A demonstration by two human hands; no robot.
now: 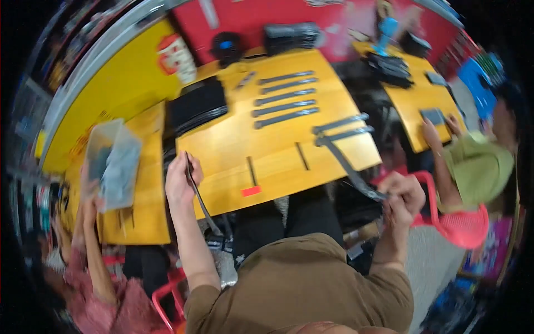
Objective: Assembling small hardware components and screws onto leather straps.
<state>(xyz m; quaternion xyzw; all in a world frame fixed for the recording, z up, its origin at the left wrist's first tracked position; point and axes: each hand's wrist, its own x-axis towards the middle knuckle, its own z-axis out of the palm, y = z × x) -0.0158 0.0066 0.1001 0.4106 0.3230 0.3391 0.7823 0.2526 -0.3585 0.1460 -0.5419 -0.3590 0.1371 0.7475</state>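
Observation:
My left hand (pixel 181 177), at the table's left front corner, is closed on a thin black strap (pixel 201 203) that hangs below the table edge. Past the right front edge, my right hand (pixel 401 196) pinches the end of a dark flat strip (pixel 345 164), which slants back over the tabletop. Its far end meets two grey strips (pixel 346 133) at the table's right side. Farther back, several dark grey strips with a plastic sheen (pixel 286 106) lie side by side in a row. Motion blur hides finer detail at both hands.
A black stack (pixel 200 106) sits at the table's left, with a black roll (pixel 227 47) and dark bundle (pixel 292 36) behind. Black marks and a red patch (pixel 251 191) are near the front. Co-workers flank me, by a plastic bin (pixel 93 161) and a pink chair (pixel 464 225).

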